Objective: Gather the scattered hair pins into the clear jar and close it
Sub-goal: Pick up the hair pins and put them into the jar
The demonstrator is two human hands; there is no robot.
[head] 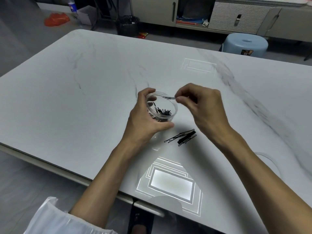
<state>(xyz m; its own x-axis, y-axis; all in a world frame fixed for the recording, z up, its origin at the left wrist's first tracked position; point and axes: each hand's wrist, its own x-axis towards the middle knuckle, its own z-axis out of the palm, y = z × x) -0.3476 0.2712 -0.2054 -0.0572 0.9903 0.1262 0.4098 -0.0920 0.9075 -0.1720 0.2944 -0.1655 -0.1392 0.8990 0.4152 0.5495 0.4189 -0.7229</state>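
A clear jar (173, 108) stands open on the white marble table (84, 92), tilted toward me, with several black hair pins lying inside. My left hand (143, 122) wraps around its left side and holds it. My right hand (204, 107) hovers just right of the jar's rim, with thumb and forefinger pinched on a thin blurred hair pin (168, 98) over the opening. A small pile of black hair pins (183, 136) lies on the table in front of the jar, below my right hand. The clear lid (268, 159) rests faintly visible at the right.
A light-blue stool (244, 44) stands beyond the table's far right edge. A black bin (128, 25) and grey cabinets (236, 16) are behind the table. Bright window reflections (172, 184) lie on the table near me.
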